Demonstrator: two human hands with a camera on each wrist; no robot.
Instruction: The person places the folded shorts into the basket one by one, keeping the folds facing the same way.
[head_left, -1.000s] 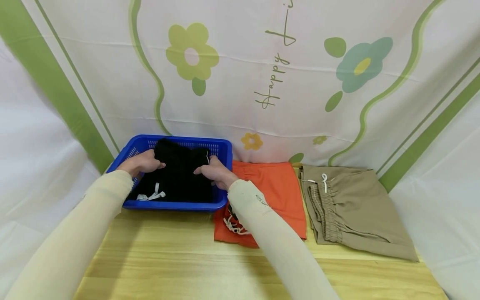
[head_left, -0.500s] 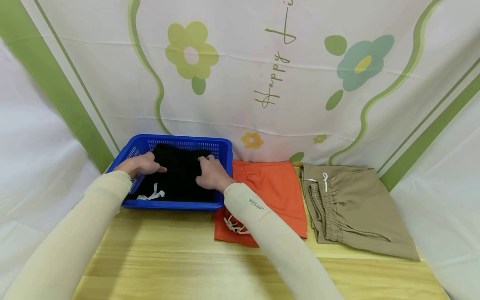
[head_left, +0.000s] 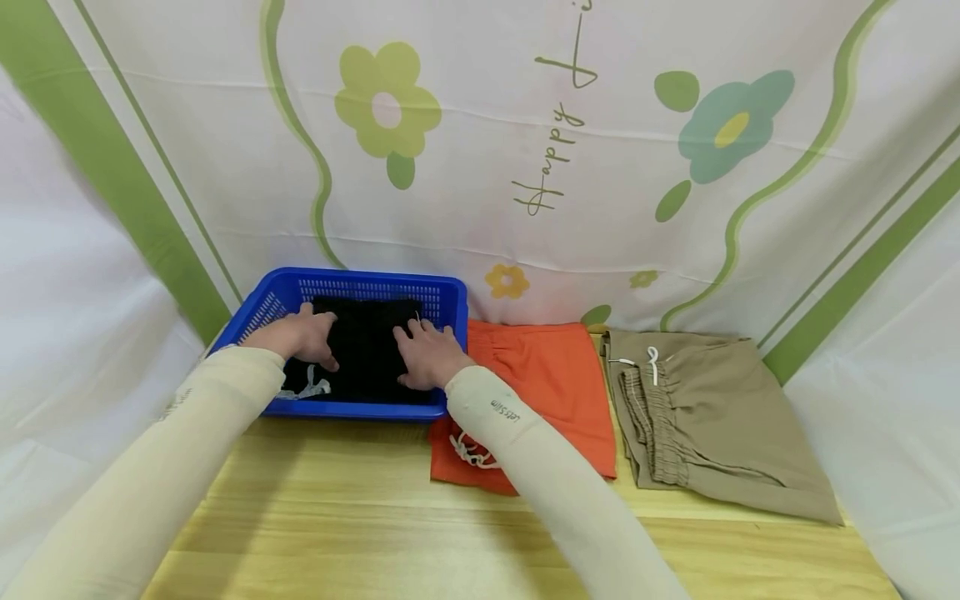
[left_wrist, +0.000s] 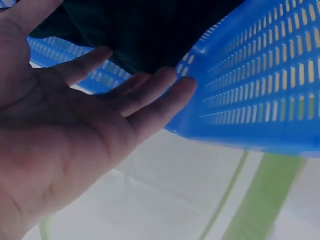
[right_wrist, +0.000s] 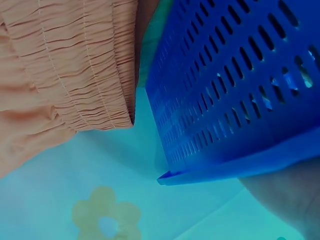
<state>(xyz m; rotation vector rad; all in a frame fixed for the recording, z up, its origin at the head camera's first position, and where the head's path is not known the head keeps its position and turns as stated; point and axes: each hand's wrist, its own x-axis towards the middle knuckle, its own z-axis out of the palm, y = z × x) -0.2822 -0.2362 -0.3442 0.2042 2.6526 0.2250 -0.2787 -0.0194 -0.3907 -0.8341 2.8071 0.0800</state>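
Observation:
A black garment (head_left: 367,350) lies folded in the blue plastic basket (head_left: 352,410), with white ties (head_left: 311,387) near its front left corner. My left hand (head_left: 303,337) is over the garment's left side, its fingers spread and relaxed. In the left wrist view the fingers of the left hand (left_wrist: 95,115) are close to the dark cloth (left_wrist: 135,30) and hold nothing. On the garment's right side rests my right hand (head_left: 430,357), fingers apart. In the right wrist view the basket's wall (right_wrist: 220,95) hides most of that hand.
Right of the basket, orange shorts (head_left: 555,383) with a pale drawstring (head_left: 471,451) lie folded on the wooden table (head_left: 360,517). Khaki trousers or shorts (head_left: 735,417) lie folded farther right. A flower-patterned curtain (head_left: 480,167) hangs right behind the basket.
Both hands have let go of the black garment's edges. The garment has settled lower and flatter in the basket. My left hand has shifted right and spread; the right has moved onto the cloth.

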